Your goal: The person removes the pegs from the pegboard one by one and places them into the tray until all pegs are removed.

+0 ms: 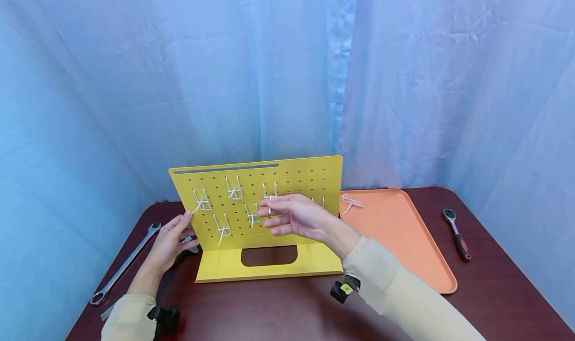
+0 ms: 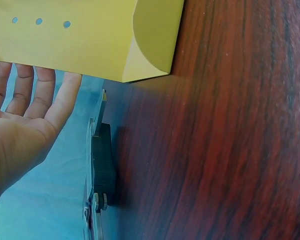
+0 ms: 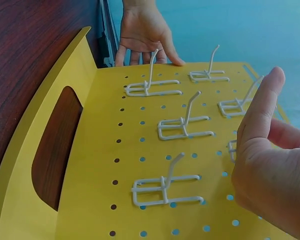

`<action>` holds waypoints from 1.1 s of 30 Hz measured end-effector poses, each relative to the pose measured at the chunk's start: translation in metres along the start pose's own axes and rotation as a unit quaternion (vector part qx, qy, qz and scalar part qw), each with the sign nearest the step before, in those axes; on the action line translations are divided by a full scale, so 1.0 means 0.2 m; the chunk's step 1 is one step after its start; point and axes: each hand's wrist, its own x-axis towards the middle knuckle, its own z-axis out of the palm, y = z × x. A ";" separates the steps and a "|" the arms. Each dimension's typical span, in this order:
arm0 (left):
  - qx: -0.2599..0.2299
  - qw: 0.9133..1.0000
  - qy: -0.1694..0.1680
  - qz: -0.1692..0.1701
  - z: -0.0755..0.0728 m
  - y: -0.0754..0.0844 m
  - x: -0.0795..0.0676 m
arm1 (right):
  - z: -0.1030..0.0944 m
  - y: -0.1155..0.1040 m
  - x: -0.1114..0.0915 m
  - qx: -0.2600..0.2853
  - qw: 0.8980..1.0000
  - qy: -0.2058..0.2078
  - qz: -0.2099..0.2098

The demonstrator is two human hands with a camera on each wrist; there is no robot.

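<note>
A yellow pegboard (image 1: 287,236) stands upright on its base, with several white wire hooks (image 3: 167,190) in its holes. My left hand (image 1: 172,238) holds the board's left edge, thumb at the front and fingers reaching behind it; in the left wrist view those fingers are straight. My right hand (image 1: 298,216) is in front of the board, its fingers loosely extended and spread right at an upper-row hook (image 1: 269,190). In the right wrist view this hand (image 3: 275,160) partly covers that hook. Another hook (image 1: 318,200), farther right, is mostly hidden behind the hand.
An orange tray (image 1: 395,241) lies to the right, with a loose white hook (image 1: 352,202) on it. Beyond the tray is a ratchet (image 1: 457,236). At the left lie a long wrench (image 1: 126,263) and a dark-handled metal tool (image 2: 102,155). Blue curtains (image 1: 179,71) surround the table.
</note>
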 end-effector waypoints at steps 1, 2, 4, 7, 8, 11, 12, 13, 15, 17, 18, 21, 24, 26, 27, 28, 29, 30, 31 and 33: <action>0.000 1.000 0.000 0.001 0.00 0.00 0.00 | 0.00 0.00 -0.01 -0.006 1.000 -0.001 -0.002; 0.001 1.000 0.000 0.002 0.00 0.00 0.00 | 0.00 -0.01 -0.02 -0.011 1.000 -0.003 -0.003; 0.001 1.000 -0.001 0.003 0.00 0.00 0.00 | -0.01 -0.02 -0.05 -0.023 1.000 -0.006 -0.008; 0.000 1.000 -0.003 0.004 0.01 0.00 0.00 | -0.03 -0.05 -0.10 -0.040 0.999 -0.009 -0.020; 0.000 1.000 -0.003 0.005 0.01 0.00 0.00 | -0.04 -0.06 -0.12 -0.046 0.999 -0.008 -0.024; 0.001 1.000 -0.004 0.007 0.01 0.00 0.00 | -0.09 -0.09 -0.17 -0.074 0.996 -0.006 -0.039; 0.002 1.000 -0.004 0.008 0.01 0.00 0.01 | -0.11 -0.10 -0.19 -0.085 0.995 -0.005 -0.044; 0.003 1.000 -0.004 0.008 0.01 0.00 0.01 | -0.13 -0.12 -0.22 -0.098 0.994 -0.005 -0.049; 0.003 1.000 -0.005 0.009 0.02 0.00 0.01 | -0.17 -0.14 -0.26 -0.124 0.991 -0.006 -0.058; 0.002 1.000 -0.005 0.006 0.02 0.00 0.01 | -0.21 -0.17 -0.31 -0.145 0.987 -0.005 -0.068; 0.001 1.000 -0.004 0.005 0.02 0.00 0.01 | -0.23 -0.19 -0.33 -0.153 0.985 -0.004 -0.074; -0.002 1.000 -0.005 0.002 0.01 0.00 0.01 | -0.29 -0.22 -0.40 -0.169 0.981 0.003 -0.099; -0.002 1.000 -0.006 0.003 0.01 0.00 0.01 | -0.37 -0.25 -0.46 -0.172 0.976 0.016 -0.131; -0.001 1.000 -0.006 0.004 0.01 0.00 0.00 | -0.42 -0.26 -0.50 -0.162 0.974 0.022 -0.158; -0.001 1.000 -0.006 0.005 0.01 0.00 0.00 | -0.45 -0.26 -0.51 -0.154 0.973 0.027 -0.172; 0.000 1.000 -0.006 0.005 0.01 0.00 0.00 | -0.48 -0.26 -0.53 -0.144 0.972 0.032 -0.185; 0.000 1.000 -0.005 0.005 0.01 0.00 0.00 | -0.51 -0.26 -0.55 -0.134 0.970 0.036 -0.200; 0.000 1.000 -0.005 0.005 0.01 0.00 0.00 | -0.54 -0.26 -0.56 -0.122 0.969 0.040 -0.212; 0.000 1.000 -0.006 0.004 0.01 0.00 0.00 | -0.57 -0.26 -0.58 -0.110 0.967 0.045 -0.223; -0.003 1.000 -0.006 0.004 0.01 0.00 0.01 | -0.63 -0.25 -0.60 -0.090 0.965 0.061 -0.237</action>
